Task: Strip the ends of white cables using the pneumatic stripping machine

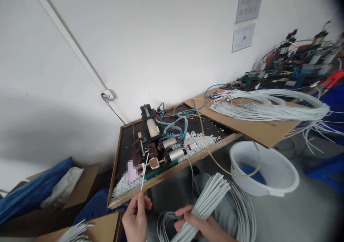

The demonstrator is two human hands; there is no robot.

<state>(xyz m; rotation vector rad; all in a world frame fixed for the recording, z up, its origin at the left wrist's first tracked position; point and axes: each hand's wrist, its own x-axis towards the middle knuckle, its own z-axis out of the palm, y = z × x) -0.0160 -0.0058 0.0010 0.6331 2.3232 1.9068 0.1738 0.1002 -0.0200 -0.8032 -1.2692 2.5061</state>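
Note:
Between thumb and fingertips, my left hand (136,215) pinches one thin white cable (144,174), its upper end pointing up at the small pneumatic machine (157,145). That machine has several silver cylinders and a dark metal block at the cable's tip; whether the tip touches it I cannot tell. My right hand (200,222) is wrapped round a thick bundle of white cables (211,195), their cut ends fanned toward the upper right. The rest of the bundle loops down beside my legs.
White offcuts (199,141) litter the wood-edged bench (158,177). On its right, a cardboard sheet (258,129) carries a coiled cable bundle (268,106). A white bucket (268,184) stands below. Cardboard boxes (83,184) are at left, more machines (298,59) at far right.

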